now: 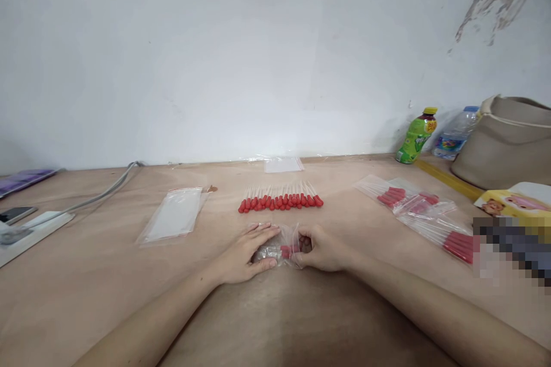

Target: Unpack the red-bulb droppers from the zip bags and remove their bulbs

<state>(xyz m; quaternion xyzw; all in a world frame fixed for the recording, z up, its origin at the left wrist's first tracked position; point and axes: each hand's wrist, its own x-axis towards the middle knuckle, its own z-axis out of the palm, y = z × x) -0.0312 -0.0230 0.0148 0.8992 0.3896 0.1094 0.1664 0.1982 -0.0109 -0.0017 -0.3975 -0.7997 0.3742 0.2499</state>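
A clear plastic bag (282, 236) lies on the table between my two hands, with red-tipped pieces (285, 251) inside it. My left hand (247, 253) rests on the bag's left part, fingers apart and thumb out. At the bag's right edge, the curled fingers of my right hand (321, 248) pinch the plastic. Just beyond, a row of thin pale sticks with red ends (282, 202) lies side by side, red ends toward me. To the right lie clear bags holding red-ended sticks (458, 245). A stack of flat clear bags (174, 213) is at the left.
Another flat bag (284, 165) lies by the wall. A green bottle (416, 136), a clear bottle (454, 135) and a beige bucket (503, 146) stand at the back right. A power strip (41, 228), a cable (101, 198) and a phone (16, 215) are at the left.
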